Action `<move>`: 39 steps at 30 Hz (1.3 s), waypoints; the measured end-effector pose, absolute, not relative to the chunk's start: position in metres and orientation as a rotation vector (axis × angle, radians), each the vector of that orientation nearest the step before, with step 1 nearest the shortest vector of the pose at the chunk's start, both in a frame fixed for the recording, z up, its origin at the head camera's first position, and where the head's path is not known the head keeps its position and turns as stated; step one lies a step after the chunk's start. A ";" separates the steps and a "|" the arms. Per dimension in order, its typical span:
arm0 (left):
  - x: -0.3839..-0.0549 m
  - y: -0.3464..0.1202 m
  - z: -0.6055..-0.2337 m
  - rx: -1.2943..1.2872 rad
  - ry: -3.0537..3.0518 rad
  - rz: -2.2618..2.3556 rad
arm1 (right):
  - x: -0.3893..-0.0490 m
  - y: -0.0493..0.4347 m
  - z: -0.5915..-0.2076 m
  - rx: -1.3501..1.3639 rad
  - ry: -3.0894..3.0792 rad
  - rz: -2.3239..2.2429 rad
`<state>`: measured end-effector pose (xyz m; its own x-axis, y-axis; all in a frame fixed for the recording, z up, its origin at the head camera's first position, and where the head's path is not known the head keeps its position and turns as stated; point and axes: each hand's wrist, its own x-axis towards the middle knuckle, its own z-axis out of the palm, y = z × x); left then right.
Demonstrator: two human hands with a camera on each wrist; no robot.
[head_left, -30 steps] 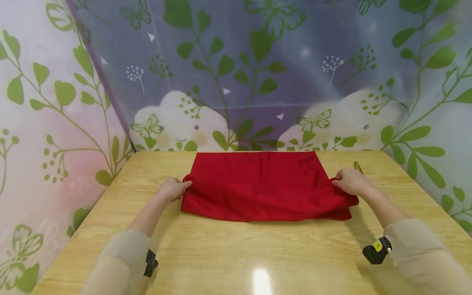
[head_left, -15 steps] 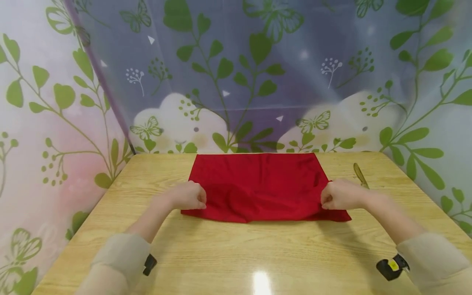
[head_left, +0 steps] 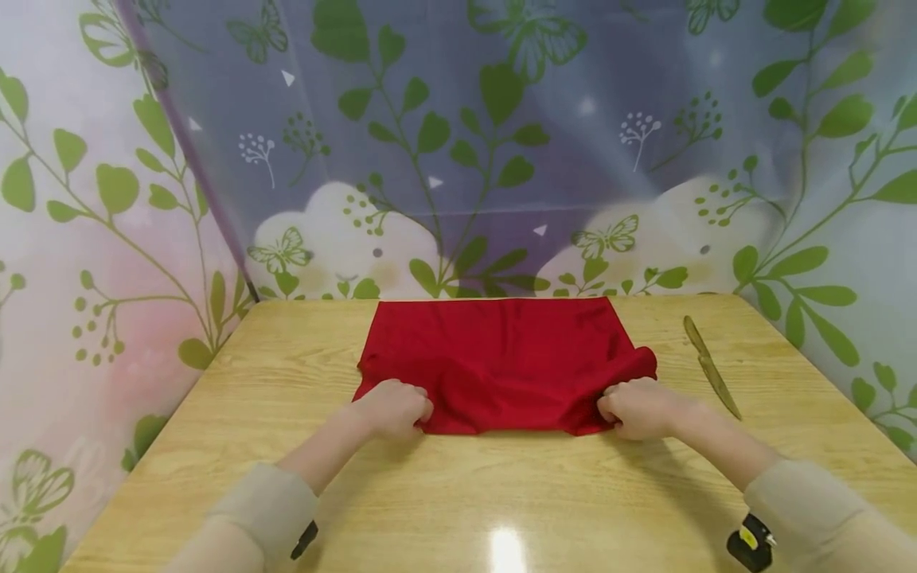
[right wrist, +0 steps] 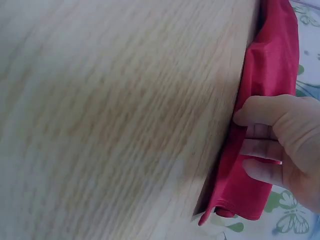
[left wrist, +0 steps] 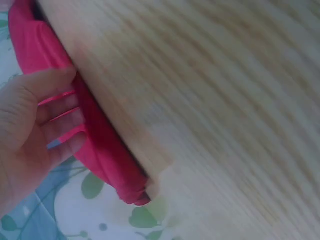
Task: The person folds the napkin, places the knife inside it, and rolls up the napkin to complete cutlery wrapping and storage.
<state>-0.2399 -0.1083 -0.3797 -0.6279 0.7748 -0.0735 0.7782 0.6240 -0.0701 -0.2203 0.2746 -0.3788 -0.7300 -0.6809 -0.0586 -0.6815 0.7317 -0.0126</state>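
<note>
A red cloth (head_left: pixel 501 350) lies folded on the wooden table, its far edge along the table's back edge. Its near side is rumpled, with the right end bunched up. My left hand (head_left: pixel 394 407) holds the near edge left of the middle; in the left wrist view the thumb and fingers (left wrist: pixel 60 115) pinch the cloth's rim. On the other side my right hand (head_left: pixel 641 407) grips the same edge near its right end. The right wrist view shows that thumb over the red fabric (right wrist: pixel 272 65) and the fingertips (right wrist: pixel 262 170) behind it.
A slim gold-green item (head_left: pixel 709 366), shaped like a knife, lies on the table (head_left: pixel 458 493) right of the cloth. Patterned curtains (head_left: pixel 494 159) with leaves and butterflies hang behind and at both sides. A black wrist device (head_left: pixel 751 543) sits below the right sleeve.
Both hands let go of the cloth's side edges, moved inward and nearer, and now grip its near edge. The slim item at the right has come fully into view.
</note>
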 end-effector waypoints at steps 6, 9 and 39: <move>-0.243 -0.113 -0.375 1.246 2.801 0.009 | -0.224 0.281 -0.358 -1.096 2.830 -0.299; -0.248 -0.118 -0.368 1.122 2.790 0.175 | -0.228 0.285 -0.343 -1.034 2.807 -0.431; -0.235 -0.129 -0.303 0.739 2.517 0.256 | -0.211 0.280 -0.305 -0.896 2.459 -0.539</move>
